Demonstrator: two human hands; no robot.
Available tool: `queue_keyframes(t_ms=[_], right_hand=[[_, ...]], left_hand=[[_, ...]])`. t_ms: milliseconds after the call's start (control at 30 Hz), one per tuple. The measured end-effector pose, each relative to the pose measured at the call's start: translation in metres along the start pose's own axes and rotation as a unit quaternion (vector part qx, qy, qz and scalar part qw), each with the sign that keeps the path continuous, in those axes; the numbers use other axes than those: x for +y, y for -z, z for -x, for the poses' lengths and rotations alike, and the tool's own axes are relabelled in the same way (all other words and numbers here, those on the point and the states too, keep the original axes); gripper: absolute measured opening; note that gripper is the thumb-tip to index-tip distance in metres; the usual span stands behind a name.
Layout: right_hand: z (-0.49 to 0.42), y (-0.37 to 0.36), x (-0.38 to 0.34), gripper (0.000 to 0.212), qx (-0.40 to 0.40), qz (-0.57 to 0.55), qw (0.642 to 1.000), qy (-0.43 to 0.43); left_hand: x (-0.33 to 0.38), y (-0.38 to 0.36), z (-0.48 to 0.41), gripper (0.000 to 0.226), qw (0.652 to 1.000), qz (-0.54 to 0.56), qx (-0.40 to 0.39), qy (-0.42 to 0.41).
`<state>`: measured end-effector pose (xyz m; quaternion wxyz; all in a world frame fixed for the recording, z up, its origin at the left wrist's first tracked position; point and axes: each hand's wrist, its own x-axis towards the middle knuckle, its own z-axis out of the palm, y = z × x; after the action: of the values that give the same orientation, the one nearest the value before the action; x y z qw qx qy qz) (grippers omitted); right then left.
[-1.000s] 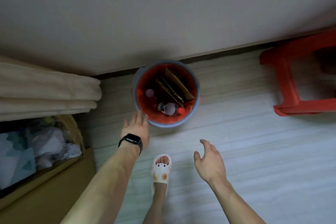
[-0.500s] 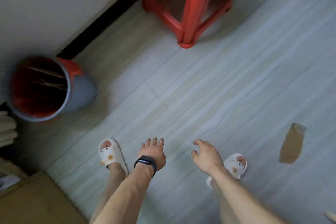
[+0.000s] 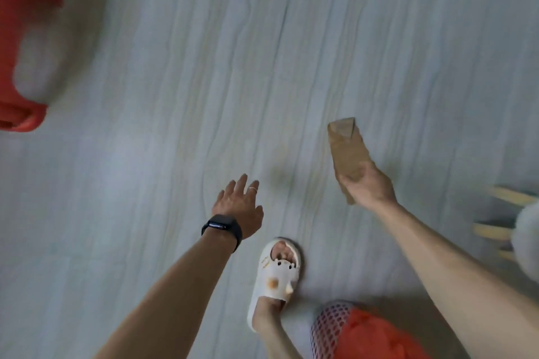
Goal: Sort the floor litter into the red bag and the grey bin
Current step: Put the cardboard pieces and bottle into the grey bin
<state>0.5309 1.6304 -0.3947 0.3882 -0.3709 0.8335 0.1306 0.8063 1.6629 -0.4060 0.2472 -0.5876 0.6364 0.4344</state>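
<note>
A brown cardboard piece (image 3: 345, 146) lies long and narrow on the pale floor, right of centre. My right hand (image 3: 369, 186) holds its near end, thumb on top and fingers curled at its edge. My left hand (image 3: 239, 207), with a black watch on the wrist, hovers open over bare floor to the left of the cardboard, fingers spread and touching nothing. A red bag (image 3: 376, 335) inside a white mesh holder shows at the bottom edge, under my right forearm. The grey bin is out of view.
A red plastic stool (image 3: 20, 52) stands at the left edge, blurred. Pale wooden sticks (image 3: 507, 198) and a grey-white rounded object (image 3: 528, 245) sit at the right edge. My foot in a white slipper (image 3: 277, 274) is planted between my arms.
The view swung right, away from the grey bin and past the stool. My right hand reached out to the cardboard piece and took hold of its near end. My left hand stayed open.
</note>
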Motion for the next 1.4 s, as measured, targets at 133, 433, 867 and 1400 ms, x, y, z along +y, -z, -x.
queue_keyframes(t_ms=[133,433,867,1400], right_hand=[[-0.091,0.002,0.064,0.076,0.008,-0.044,0.998,-0.035],[-0.154,-0.085,0.108,0.115,0.036,-0.094,0.992,-0.078],[0.036,-0.137,0.018,0.017,-0.207,-0.034,0.955,0.208],[0.295,-0.135,-0.187,0.013,-0.211,-0.082,0.948,0.224]], left_hand=[[0.046,-0.012,-0.088,0.069,0.997,-0.075,0.017,-0.024],[0.027,-0.070,-0.152,0.092,0.979,-0.196,-0.019,-0.042],[-0.006,0.019,-0.056,0.079,0.967,0.237,0.062,0.075],[-0.313,0.032,0.268,0.023,0.823,0.470,0.188,0.259]])
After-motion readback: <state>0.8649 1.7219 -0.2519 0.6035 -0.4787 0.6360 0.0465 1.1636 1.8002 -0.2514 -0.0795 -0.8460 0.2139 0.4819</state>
